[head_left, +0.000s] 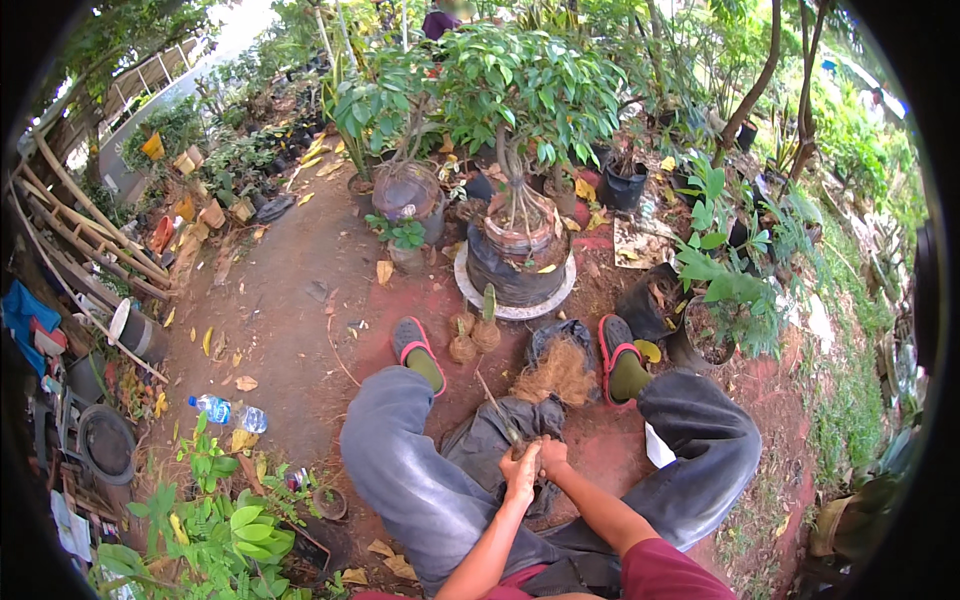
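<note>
My left hand (pixel 519 474) and my right hand (pixel 551 458) are close together between my knees, both closed around the lower end of a thin plant stem (pixel 493 402). The stem slants up and away to the left; its gripped end is mostly hidden by my fingers. Beneath my hands, a black plastic sheet (pixel 466 447) is spread over the ground. Just beyond it lies a loose heap of brown coconut fibre (pixel 557 373), partly on a black plastic bag (pixel 571 332). Two round brown fibre-wrapped plant balls (pixel 486 336) stand near my left foot, one with a green shoot.
Ahead, a leafy potted tree (pixel 512 262) stands on a round pale base (pixel 548 307). Black plant pots (pixel 645 304) are at right. Plastic bottles (pixel 228 413) lie on the left, near a leafy plant (pixel 250 535). Wooden poles (pixel 85 230) lean at far left.
</note>
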